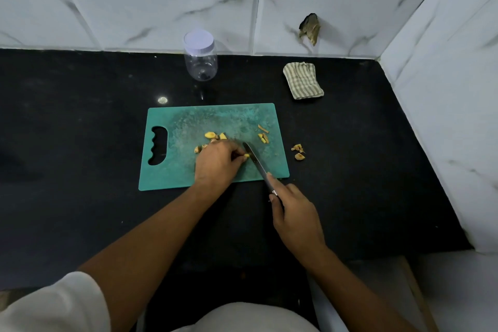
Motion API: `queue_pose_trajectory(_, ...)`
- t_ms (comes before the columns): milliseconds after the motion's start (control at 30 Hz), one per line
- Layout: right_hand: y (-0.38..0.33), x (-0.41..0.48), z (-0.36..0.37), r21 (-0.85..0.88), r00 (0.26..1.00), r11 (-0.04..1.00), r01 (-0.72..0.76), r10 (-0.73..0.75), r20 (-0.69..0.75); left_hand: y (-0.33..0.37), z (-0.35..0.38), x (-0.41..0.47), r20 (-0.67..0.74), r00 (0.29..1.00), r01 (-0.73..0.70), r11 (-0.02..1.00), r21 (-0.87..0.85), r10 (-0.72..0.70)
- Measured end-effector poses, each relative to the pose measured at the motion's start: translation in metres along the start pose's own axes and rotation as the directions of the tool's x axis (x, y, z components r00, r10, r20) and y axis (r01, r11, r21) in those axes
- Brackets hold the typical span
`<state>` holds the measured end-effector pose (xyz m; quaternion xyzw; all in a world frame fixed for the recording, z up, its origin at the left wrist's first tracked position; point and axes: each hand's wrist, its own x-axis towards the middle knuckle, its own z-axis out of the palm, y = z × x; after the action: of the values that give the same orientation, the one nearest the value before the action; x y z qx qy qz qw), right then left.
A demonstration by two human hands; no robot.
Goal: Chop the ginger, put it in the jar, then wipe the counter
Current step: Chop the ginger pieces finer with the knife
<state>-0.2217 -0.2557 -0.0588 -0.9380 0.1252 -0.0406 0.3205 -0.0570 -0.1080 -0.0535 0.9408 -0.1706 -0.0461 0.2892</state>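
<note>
I am on the chopping step. My left grip (215, 162) pinches a small piece of ginger (245, 156) down on the green cutting board (188, 116), fingers curled over it. My right grip (293, 218) is wrapped round the handle of the knife (256, 160), forefinger laid along the spine. The blade slants across the board with its edge just beside the pinched piece.

As I judge it, the next cut must come down close to my fingertips. The piece is small, so I should tuck them back and press slowly.

Cut chunks (211, 135) lie beside my left knuckles, and a few more slivers (263, 137) lie near the board's right edge. Some scraps (298, 152) lie off the board on the dark surface (80, 116) and will need gathering or wiping up.

The jar (200, 58) stands at the back by the tiled wall, well apart from the board. Its lid is on and I see no ginger inside, so it needs opening first. A folded striped cloth (303, 80) waits at the back right. Nothing lies between the board and the jar.
</note>
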Motion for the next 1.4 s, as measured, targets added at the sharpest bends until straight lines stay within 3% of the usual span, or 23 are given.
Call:
queue_pose_trajectory(467, -0.005, 0.007, 0.008, -0.178, 0.999, 0.984, -0.028, 0.035, 0.037, -0.005, 0.003, -0.003, -0.046, 0.998, -0.042, 0.997, -0.069, 0.038)
queue_pose_trajectory(700, 0.006, 0.009, 0.005, 0.063, 0.999, 0.998, -0.029, 0.032, -0.042, -0.008, 0.007, -0.005, -0.069, 0.997, -0.046, 0.998, -0.038, 0.043)
queue_pose_trajectory(933, 0.006, 0.005, 0.006, 0.002, 0.999, 0.999, 0.042, -0.042, -0.017, -0.004, 0.006, -0.005, -0.07, 0.998, -0.006, 0.999, -0.042, 0.003)
queue_pose_trajectory(1400, 0.01, 0.006, 0.006, -0.029, 0.998, 0.998, 0.053, -0.053, 0.025, -0.005, 0.008, -0.005, -0.083, 0.997, 0.0, 0.994, -0.112, -0.009)
